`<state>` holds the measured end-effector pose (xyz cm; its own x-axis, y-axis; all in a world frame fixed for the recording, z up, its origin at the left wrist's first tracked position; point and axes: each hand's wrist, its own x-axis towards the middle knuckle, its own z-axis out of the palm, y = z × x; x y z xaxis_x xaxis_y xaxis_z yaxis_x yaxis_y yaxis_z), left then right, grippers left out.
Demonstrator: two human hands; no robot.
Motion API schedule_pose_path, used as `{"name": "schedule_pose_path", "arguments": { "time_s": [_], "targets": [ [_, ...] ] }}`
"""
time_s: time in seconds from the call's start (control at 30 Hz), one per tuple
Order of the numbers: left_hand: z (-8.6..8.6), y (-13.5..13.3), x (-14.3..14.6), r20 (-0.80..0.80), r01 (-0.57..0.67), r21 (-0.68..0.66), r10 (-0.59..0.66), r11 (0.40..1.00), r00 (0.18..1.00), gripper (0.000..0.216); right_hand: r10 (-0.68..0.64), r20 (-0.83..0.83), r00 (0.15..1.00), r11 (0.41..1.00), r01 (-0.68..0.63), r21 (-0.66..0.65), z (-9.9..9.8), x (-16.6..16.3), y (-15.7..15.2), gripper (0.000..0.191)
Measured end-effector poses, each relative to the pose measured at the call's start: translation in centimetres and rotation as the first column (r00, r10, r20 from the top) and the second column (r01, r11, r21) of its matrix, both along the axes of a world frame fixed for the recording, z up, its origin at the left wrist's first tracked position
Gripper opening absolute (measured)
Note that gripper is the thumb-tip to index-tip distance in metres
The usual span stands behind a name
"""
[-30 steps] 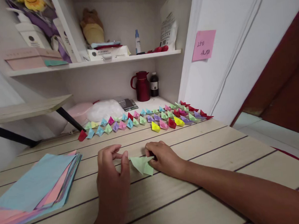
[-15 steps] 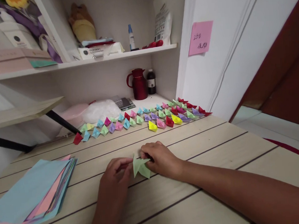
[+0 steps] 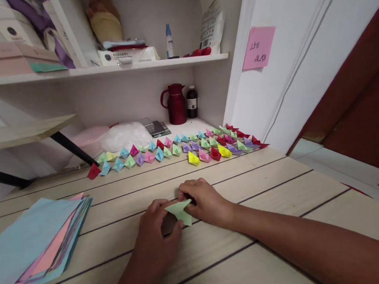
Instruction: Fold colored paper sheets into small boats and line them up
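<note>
A small folded piece of light green paper (image 3: 180, 211) lies on the pale wooden table (image 3: 259, 185), held between both hands. My left hand (image 3: 158, 236) comes in from below, its fingers curled under the paper's left side. Pinching the paper's right edge, my right hand (image 3: 206, 201) rests on the table with its fingers closed. Several finished paper boats (image 3: 177, 150) in many colours stand in rows along the table's far edge.
A stack of coloured paper sheets (image 3: 35, 241) lies at the left. Behind the boats are a red jug (image 3: 176, 104), a dark bottle (image 3: 192, 102) and a white plastic bag (image 3: 125, 137). A shelf (image 3: 108, 69) above holds boxes. A pink note (image 3: 258, 47) sticks to the wall.
My left hand has moved right, from beside the green paper to under it, and closed on it. The paper was tipped up and now lies flatter. My right hand has stayed put.
</note>
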<state>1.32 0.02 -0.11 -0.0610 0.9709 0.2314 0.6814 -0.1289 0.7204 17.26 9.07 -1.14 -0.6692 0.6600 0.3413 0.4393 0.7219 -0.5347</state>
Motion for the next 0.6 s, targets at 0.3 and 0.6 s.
{"name": "schedule_pose_path", "arguments": {
  "time_s": [0.3,0.6],
  "targets": [
    [-0.3,0.8,0.6,0.147,-0.077,-0.042,0.082,0.996,0.986,0.033,0.015,0.002,1.0,1.0,-0.015,0.008,-0.1,0.0,0.0,0.027],
    [-1.1,0.9,1.2,0.028,-0.328,0.13,0.328,0.935,0.944,0.022,0.065,-0.024,0.998,0.998,-0.065,0.016,-0.2,0.0,0.0,0.015]
  ]
}}
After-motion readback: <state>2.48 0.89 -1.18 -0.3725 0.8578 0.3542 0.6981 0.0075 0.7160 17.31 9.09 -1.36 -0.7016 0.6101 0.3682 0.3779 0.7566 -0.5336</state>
